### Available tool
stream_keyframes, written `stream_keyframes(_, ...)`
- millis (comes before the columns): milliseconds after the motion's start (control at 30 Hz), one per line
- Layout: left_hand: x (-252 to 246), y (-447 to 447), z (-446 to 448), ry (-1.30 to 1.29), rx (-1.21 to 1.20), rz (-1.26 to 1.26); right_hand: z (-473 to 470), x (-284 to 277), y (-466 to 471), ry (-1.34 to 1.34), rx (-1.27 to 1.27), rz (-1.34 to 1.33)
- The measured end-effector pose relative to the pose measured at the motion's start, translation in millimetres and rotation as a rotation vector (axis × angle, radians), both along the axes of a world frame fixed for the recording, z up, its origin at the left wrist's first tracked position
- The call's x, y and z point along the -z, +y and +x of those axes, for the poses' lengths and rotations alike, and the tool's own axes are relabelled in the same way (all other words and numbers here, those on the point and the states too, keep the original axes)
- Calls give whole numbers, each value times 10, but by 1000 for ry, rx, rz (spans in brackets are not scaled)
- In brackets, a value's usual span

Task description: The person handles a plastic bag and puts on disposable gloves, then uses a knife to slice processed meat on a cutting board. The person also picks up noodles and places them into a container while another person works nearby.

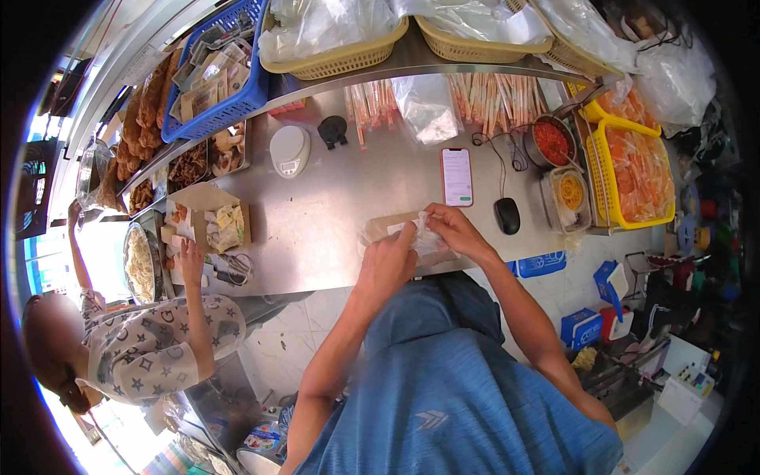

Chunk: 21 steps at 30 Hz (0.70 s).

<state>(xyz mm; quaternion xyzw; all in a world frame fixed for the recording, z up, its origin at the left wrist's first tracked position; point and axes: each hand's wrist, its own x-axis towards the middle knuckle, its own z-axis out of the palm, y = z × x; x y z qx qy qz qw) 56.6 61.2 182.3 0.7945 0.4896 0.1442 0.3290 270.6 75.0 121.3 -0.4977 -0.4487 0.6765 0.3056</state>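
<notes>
A brown cardboard box [386, 228] inside a clear plastic bag [424, 236] lies at the front edge of the steel table, close against my body. White paper shows on its top. My right hand [460, 231] pinches the gathered plastic from the right. From the left, my left hand [389, 258] grips the same gathered plastic, its index finger stretched along it and the other fingers curled. The fingers partly hide the bunched plastic. Just beyond my right hand lies a phone [456, 177] with its screen lit, and a black computer mouse [507, 216] sits to the right.
At left a co-worker's hand [191, 264] is over an open cardboard food box [227, 225]. A white kitchen scale [290, 151] stands farther back. To the right are a pot of red sauce [551, 141], a plastic tub [567, 205] and a yellow basket [594, 172]. A shelf [409, 62] overhangs the back.
</notes>
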Motion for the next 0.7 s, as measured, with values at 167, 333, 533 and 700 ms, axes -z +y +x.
stream_keyframes(167, 96, -19, -56, -109, 27, 200, -43, 5, 97, -109, -53, 22)
stream_keyframes(333, 139, 32, -77, -203, 83, 378, -101, 185, 163, 151, -94, 34)
stream_keyframes(533, 70, 42, -85, -214, 9, 246, -35, 188, 183, -17, -110, -10)
stream_keyframes(700, -5, 3, 19, -247, -37, 85, -1, 70, 147, 58, -83, 25)
